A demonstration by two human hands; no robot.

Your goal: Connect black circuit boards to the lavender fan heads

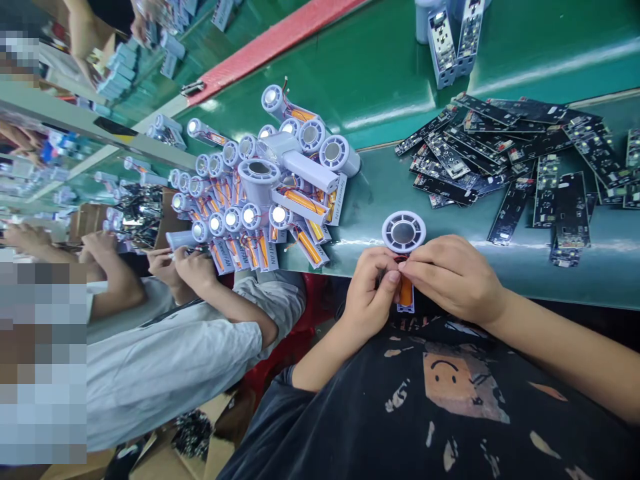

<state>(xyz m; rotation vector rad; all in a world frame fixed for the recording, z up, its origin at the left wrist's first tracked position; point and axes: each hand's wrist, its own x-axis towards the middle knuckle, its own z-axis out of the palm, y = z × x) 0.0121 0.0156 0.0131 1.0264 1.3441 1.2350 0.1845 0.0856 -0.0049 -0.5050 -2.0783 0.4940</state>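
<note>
Close to my body, at the edge of the green table, is a pale lavender fan unit (404,231) with a round grey-centred head and an orange battery in its handle. My left hand (373,287) is closed around the left side of the handle, just below the head. From the right, my right hand (453,275) pinches at the top of the orange battery, its fingertips meeting my left thumb. Thin dark red wires show between the fingertips. Whatever finer part the right fingers pinch is hidden.
Piled fan units (260,172) lie left of my hands. Black circuit boards (480,153) are heaped at the right, with lavender housings (444,50) standing behind. A red strip (275,47) crosses the table. At the left, a person in a grey shirt (175,367) handles another unit.
</note>
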